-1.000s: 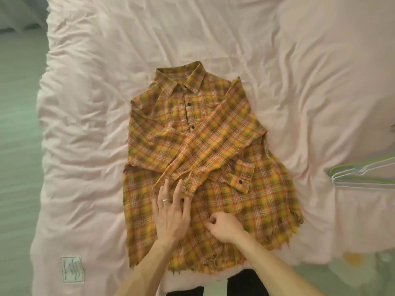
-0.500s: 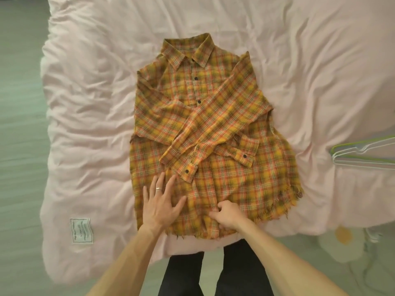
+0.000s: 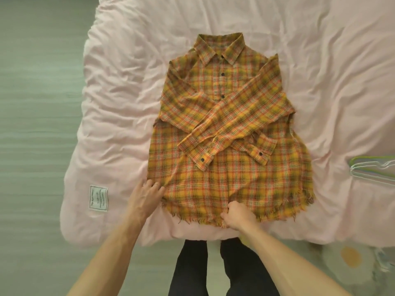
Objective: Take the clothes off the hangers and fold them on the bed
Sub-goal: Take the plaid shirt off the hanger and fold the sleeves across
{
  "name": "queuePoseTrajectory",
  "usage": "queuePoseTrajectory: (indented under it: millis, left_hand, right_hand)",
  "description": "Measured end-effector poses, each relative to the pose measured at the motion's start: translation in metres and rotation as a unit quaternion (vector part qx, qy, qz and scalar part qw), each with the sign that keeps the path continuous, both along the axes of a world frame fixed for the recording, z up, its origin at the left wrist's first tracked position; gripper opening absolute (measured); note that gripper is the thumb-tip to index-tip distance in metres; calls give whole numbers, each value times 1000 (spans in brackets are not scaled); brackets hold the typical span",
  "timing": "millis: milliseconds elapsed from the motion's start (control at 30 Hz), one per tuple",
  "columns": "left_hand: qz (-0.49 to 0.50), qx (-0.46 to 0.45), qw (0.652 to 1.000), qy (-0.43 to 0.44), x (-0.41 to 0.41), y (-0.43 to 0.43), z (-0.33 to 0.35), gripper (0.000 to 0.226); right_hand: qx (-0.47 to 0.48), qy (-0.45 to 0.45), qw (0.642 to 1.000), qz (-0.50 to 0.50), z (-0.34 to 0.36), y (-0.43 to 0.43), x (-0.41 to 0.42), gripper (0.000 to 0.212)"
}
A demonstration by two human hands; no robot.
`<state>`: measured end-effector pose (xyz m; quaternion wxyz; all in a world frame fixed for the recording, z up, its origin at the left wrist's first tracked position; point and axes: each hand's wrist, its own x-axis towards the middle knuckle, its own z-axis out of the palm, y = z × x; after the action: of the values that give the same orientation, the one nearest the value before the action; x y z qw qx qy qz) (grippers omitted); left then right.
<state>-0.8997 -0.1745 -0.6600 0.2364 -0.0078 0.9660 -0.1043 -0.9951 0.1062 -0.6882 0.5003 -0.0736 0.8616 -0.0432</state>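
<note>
A: Pink crumpled duvet [image 3: 119, 103] across most of frame, grey-green floor [image 3: 38, 124] down the left. Orange-and-yellow plaid button-up shirt [image 3: 213, 184] at centre, face up, off its hanger, collar toward top, both sleeves crossed over the chest.

B: Change in the last second?

A: Left hand [image 3: 147, 197]: off the middle of the cloth below the cuffs, now down at the shirt's lower-left corner. Fingers extended, touching the side edge, no clear grasp. Can't tell if fingertips tucked under.

B: Right?

A: Right hand [image 3: 237, 214]: slid down to the frayed hem [image 3: 192, 218], bottom centre. Curled, pinching hem fabric.

B: Done smoothing, on to the bottom-up fold?

A: Likely. Both hands on the hem line, apart, set up for lifting the bottom toward the collar. Needs the left closed on that corner first, else a skewed fold.

B: Anything else nearby?

A: Thin pastel hangers [image 3: 372, 169] at right edge, well apart from the shirt. White sewn label [image 3: 98, 197] on the duvet, lower left.
</note>
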Motion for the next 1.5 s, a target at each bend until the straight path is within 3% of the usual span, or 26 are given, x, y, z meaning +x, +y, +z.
queuePoseTrajectory:
  millis: [67,200,300,367,433,500,600,667,700,767,833,867,933,1000,1067,1167,1233,1300,1433,1500]
  left_hand:
    - [21,-58,996,-60,-11,16,8,8]
    - [105,-153,976,-115,-17,59,14,22]
    - [257,-81,960,-80,-15,98,11,39]
    - [390,16,918,-64,-16,123,10,57]
    - [509,115,853,-19,-16,149,5,66]
    - [624,188,756,57,-18,160,2,62]
    - [775,271,535,199,-22,158,5,46]
    - [807,326,410,273,-19,136,-5,60]
    - [816,343,364,290,-17,126,-8,76]
    - [834,348,305,299,-3,100,-24,97]
    - [841,370,263,294,5,85,-29,91]
    - [837,391,256,283,3,82,-22,78]
    - [832,418,279,237,3,79,-13,52]
    - [828,423,301,213,3,74,-12,47]
    - [814,450,298,217,-1,68,-9,49]
    - [797,473,299,225,-7,60,1,44]
    - [798,470,295,234,-8,55,1,43]
    - [789,479,317,221,-5,49,-2,42]
    - [763,505,346,208,8,48,-1,40]
    - [753,513,358,202,13,53,6,31]
  right_hand:
    - [-11,-11,999,30,3,1,-7,28]
    - [-38,-59,996,53,15,22,-24,44]
    - [-74,3,997,-12,29,59,-49,45]
    - [-95,67,991,-59,34,90,-68,42]
    - [-102,143,978,-112,38,132,-82,45]
    - [-99,204,957,-179,35,164,-95,60]
    - [-120,164,937,-285,16,204,-115,84]
    - [-172,76,916,-354,-3,221,-123,91]
    - [-187,35,909,-370,-10,227,-124,83]
    - [-208,-11,900,-382,-15,228,-120,55]
    - [-216,-23,892,-397,-16,224,-116,39]
    - [-218,-25,884,-413,-16,220,-117,34]
    - [-224,-24,857,-464,-18,214,-113,25]
    - [-247,-22,807,-535,-16,208,-108,22]
    - [-282,-32,752,-595,-12,200,-104,24]
    - [-346,-96,680,-639,-9,188,-102,42]
    - [-347,-116,666,-650,-10,182,-103,51]
    - [-332,-115,657,-667,-11,174,-100,53]
    - [-294,-21,641,-709,-7,178,-93,47]
    - [-268,19,652,-709,-2,188,-87,48]
